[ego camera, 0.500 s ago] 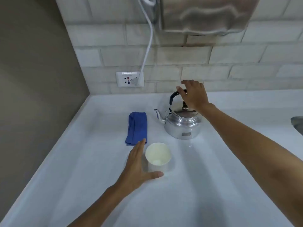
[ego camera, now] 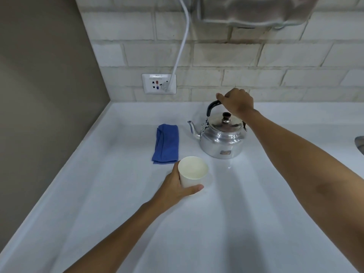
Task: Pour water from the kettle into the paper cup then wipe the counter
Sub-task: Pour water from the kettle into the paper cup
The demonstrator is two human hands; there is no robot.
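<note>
White counter [ego camera: 256,194], kettle [ego camera: 222,140] handle (grip-hidden)

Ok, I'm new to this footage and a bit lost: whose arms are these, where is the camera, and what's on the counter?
There is no machine here: a person wears a wide-angle camera on the head, looking down at their own two bare arms. That is why the arms enter from the bottom edge. The left hand is wrapped around a white paper cup, which looks empty. The right hand grips the black handle of a shiny metal kettle, lid on, spout pointing left. A folded blue cloth lies beside them on the white counter. Behind is a tiled wall with a power socket and a white cable plugged in.
</note>
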